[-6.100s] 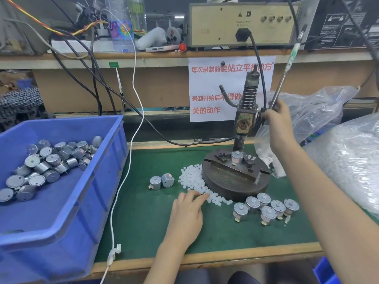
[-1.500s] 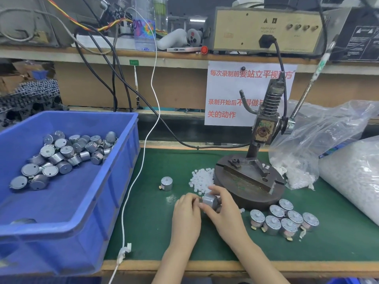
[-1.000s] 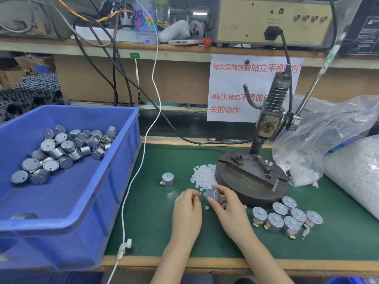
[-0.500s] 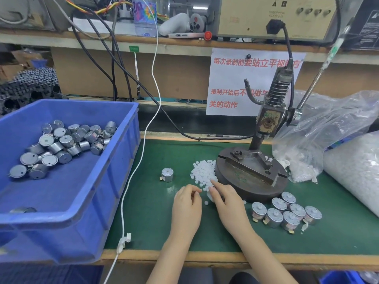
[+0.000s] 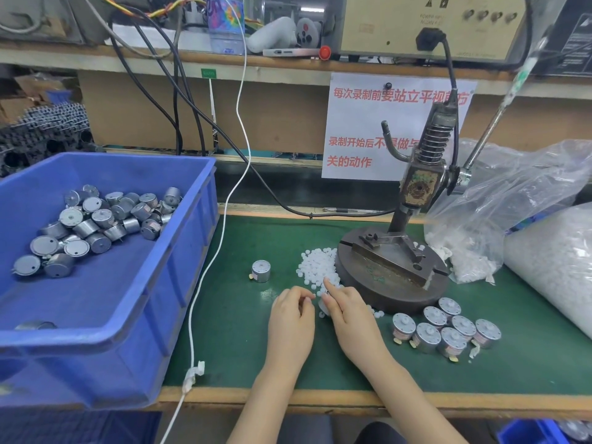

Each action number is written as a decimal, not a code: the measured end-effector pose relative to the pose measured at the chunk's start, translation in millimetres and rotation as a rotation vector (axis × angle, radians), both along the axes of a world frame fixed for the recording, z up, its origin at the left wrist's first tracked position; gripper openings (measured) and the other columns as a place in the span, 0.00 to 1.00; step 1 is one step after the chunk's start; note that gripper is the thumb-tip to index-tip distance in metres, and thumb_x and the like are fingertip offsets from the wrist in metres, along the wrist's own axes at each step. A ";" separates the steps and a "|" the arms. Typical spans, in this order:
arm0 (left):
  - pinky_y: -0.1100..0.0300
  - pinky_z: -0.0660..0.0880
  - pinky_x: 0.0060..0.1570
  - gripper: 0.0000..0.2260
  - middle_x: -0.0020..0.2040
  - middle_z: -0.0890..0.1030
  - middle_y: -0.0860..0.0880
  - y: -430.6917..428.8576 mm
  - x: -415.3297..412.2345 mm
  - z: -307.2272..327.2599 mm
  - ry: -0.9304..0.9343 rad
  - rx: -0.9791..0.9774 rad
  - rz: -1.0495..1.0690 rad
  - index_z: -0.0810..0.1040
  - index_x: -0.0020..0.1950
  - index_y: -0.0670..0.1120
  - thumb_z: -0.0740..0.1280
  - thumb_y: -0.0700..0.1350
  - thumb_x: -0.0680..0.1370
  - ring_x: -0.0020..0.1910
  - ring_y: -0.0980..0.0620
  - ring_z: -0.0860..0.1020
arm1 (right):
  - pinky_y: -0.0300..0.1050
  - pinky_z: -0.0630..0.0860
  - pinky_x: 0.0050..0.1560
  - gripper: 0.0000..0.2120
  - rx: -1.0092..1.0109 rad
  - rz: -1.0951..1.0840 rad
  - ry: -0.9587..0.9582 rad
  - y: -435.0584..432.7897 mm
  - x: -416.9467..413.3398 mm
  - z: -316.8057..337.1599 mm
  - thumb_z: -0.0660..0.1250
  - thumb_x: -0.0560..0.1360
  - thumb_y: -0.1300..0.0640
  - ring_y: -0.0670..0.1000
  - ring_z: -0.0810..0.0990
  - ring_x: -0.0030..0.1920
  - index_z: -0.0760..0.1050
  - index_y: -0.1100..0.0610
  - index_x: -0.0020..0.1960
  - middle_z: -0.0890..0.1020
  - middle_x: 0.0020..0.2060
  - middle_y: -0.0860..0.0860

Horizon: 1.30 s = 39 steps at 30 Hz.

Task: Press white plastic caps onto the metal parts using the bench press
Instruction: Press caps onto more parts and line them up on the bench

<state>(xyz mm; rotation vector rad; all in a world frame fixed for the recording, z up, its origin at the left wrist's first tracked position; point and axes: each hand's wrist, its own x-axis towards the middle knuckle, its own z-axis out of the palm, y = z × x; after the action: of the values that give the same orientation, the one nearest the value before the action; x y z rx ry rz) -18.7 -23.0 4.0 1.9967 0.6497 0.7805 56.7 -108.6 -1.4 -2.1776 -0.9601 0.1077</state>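
Observation:
The bench press (image 5: 392, 277) stands on the green mat (image 5: 230, 341) with no part in its fixture and its lever (image 5: 499, 113) raised. A heap of white caps (image 5: 315, 262) lies against the left side of its base. My right hand (image 5: 350, 318) holds a metal part (image 5: 323, 307), mostly hidden under the palm, while its index finger reaches into the caps. My left hand (image 5: 293, 322) rests beside it with fingertips curled together; whether they pinch a cap is hidden. One loose metal part (image 5: 261, 270) stands to the left.
A blue bin (image 5: 179, 251) with several metal parts (image 5: 96, 222) fills the left side. Several more metal parts (image 5: 448, 331) stand grouped in front of the press. Plastic bags of white caps (image 5: 551, 264) lie at the right. A white cable (image 5: 208, 283) runs down beside the bin.
My right hand has gone from the press lever to holding a part and has lowered it onto the mat, its index finger reaching into the caps. The left hand stays beside it.

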 end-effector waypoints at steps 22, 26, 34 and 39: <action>0.58 0.69 0.50 0.07 0.44 0.76 0.50 -0.7 -2.0 -2.9 0.048 0.008 -0.007 0.77 0.46 0.42 0.60 0.35 0.77 0.48 0.48 0.74 | 0.41 0.64 0.44 0.23 -0.225 0.084 -0.305 -1.8 -3.7 -0.8 0.53 0.81 0.51 0.54 0.73 0.50 0.57 0.53 0.75 0.69 0.57 0.55; 0.56 0.70 0.50 0.07 0.44 0.76 0.49 -1.7 -1.3 -3.0 0.055 0.009 -0.013 0.78 0.46 0.42 0.60 0.34 0.76 0.48 0.47 0.74 | 0.43 0.65 0.45 0.23 -0.208 0.086 -0.301 -1.7 -4.4 0.0 0.54 0.81 0.51 0.56 0.73 0.52 0.57 0.54 0.74 0.69 0.58 0.56; 0.61 0.67 0.47 0.07 0.43 0.74 0.51 -1.2 -1.6 -4.0 0.078 0.024 -0.017 0.78 0.47 0.42 0.61 0.35 0.76 0.48 0.48 0.73 | 0.47 0.69 0.50 0.23 -0.226 0.105 -0.277 2.4 -1.8 -0.7 0.51 0.81 0.49 0.55 0.72 0.55 0.56 0.52 0.75 0.67 0.59 0.55; 0.55 0.69 0.53 0.11 0.46 0.77 0.47 -1.1 -2.5 -2.3 0.090 0.017 -0.039 0.78 0.48 0.41 0.59 0.31 0.74 0.50 0.46 0.73 | 0.46 0.69 0.49 0.23 -0.269 0.101 -0.297 6.3 -3.3 -5.1 0.50 0.81 0.47 0.54 0.72 0.55 0.56 0.50 0.75 0.66 0.58 0.54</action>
<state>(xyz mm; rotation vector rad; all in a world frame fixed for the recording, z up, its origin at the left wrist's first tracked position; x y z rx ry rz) -21.2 -24.1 1.7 2.0627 0.6562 0.6785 53.4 -102.3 -6.4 -2.4363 -1.2859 -0.0433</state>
